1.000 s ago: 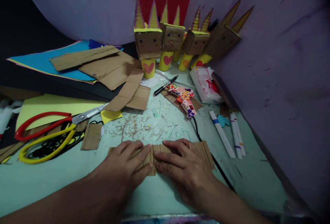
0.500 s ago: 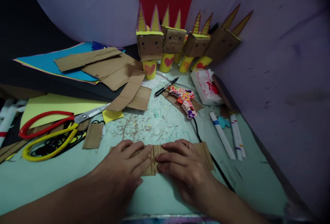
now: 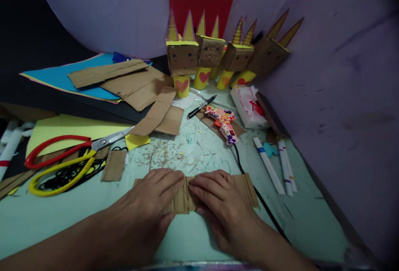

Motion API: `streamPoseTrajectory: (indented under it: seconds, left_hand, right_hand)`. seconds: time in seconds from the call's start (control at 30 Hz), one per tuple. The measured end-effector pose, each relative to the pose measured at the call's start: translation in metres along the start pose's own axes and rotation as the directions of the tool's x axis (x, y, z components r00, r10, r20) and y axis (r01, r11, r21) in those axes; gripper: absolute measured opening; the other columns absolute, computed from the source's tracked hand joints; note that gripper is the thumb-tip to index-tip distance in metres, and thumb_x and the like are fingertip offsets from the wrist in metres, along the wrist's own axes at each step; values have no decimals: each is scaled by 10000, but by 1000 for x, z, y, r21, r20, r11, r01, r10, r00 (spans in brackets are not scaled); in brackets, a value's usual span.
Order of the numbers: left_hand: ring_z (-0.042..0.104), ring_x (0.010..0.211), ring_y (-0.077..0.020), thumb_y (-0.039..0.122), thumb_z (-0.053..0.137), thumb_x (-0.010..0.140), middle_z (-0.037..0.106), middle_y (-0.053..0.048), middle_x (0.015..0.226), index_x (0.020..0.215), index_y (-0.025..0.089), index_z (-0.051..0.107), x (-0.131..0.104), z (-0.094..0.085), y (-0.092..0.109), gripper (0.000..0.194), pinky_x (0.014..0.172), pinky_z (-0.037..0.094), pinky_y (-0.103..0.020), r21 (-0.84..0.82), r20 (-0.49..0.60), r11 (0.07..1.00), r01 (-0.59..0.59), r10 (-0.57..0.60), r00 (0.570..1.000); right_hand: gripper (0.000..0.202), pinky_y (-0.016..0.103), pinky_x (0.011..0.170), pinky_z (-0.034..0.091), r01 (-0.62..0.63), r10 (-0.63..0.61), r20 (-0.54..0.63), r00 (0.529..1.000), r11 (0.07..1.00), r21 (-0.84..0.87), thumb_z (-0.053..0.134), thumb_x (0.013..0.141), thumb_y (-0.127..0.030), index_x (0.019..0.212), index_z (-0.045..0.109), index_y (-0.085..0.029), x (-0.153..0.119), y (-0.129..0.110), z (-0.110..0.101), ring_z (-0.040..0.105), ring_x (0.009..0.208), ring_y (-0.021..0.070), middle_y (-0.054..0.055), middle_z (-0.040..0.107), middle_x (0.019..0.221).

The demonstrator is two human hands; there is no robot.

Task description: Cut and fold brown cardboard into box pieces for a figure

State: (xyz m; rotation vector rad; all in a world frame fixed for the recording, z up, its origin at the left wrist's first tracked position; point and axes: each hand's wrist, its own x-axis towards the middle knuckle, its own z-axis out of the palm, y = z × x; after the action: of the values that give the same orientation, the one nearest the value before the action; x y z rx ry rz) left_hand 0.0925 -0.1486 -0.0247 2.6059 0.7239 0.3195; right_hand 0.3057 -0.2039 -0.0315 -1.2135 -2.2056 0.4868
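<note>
Left hand (image 3: 156, 192) and right hand (image 3: 222, 200): palm-down, unclenched, atop cardboard strip (image 3: 181, 205) | strip directly beneath both, near front edge of surface (image 3: 183, 242) | long axis left-right, along that edge | neither nearer; seam (image 3: 188, 200) between them

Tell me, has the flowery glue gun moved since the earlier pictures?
No; judged against the small green table drawing, the flowery glue gun keeps its place.

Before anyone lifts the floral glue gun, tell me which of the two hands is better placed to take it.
The right hand, probably: the floral glue gun lies almost straight ahead of it, handle end nearest. The left hand is farther off; both rest on corrugated cardboard.
</note>
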Motion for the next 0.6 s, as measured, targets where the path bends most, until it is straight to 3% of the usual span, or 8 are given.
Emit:
streamPoseTrajectory:
  seconds: [0.1,0.27,0.43,0.53,0.6]
  left_hand:
    - [423,1128,-276,142,440,767,509,-119,1227,1265,130,402,5,-1,8,499,955,387,-461,18,24,1000,19,-19,1000]
    - [433,1095,-275,101,443,716,524,-132,1187,1220,103,424,10,-3,13,505,949,373,-470,83,47,996,25,-29,998]
    - [436,1110,-234,150,452,791,501,-108,1215,1241,141,411,7,-4,-1,452,948,386,-397,-86,-53,995,-55,50,997]
    - [455,1039,-251,227,499,813,528,-111,1127,1180,135,469,8,-9,-3,380,908,384,-435,-63,-91,997,37,-43,995]
    - [457,987,-270,246,565,776,537,-108,1071,1141,137,504,11,-13,1,387,876,372,-475,10,-62,996,87,-86,994]
  right_hand:
    - [409,456,904,366,-6,6,51,999,1000,-2,477,788,-39,1178,501,-158,3,-3,-3,521,1049,232,90,627,1127]
    - [399,469,906,361,-4,4,31,1000,1000,1,469,784,-37,1166,507,-146,4,-3,-3,526,1046,239,103,628,1124]
    - [308,425,880,404,-12,14,-49,999,999,35,516,801,-91,1096,543,-171,-4,3,1,538,1018,219,90,630,1088]
    - [302,446,875,406,-50,47,-124,991,998,-24,567,804,-203,1104,541,-177,-7,2,-1,529,1021,240,106,606,1112]
    - [365,483,885,383,-138,126,-103,987,984,-117,597,784,-252,1136,536,-178,-6,-1,-6,521,1024,266,113,599,1134]
